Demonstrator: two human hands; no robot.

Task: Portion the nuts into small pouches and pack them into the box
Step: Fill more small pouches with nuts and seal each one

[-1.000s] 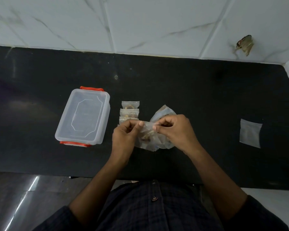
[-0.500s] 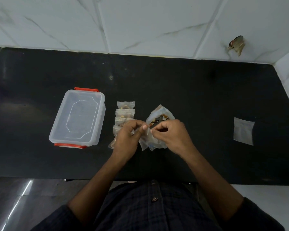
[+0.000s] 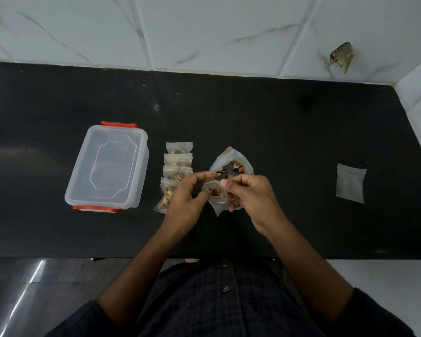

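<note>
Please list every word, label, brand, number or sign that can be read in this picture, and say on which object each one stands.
None can be read.
The plastic box lid carries only an embossed outline, no letters.
The filled pouches, the large nut bag and the empty pouch show no print.

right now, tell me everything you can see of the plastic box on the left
The plastic box is a clear, rectangular container with rounded corners. Its see-through lid is on and bears an embossed octagonal outline. An orange-red latch sits at each short end, far and near. It lies flat on the black countertop, slightly skewed, left of the row of filled pouches and apart from them. Neither hand touches it, and it looks empty.
</note>
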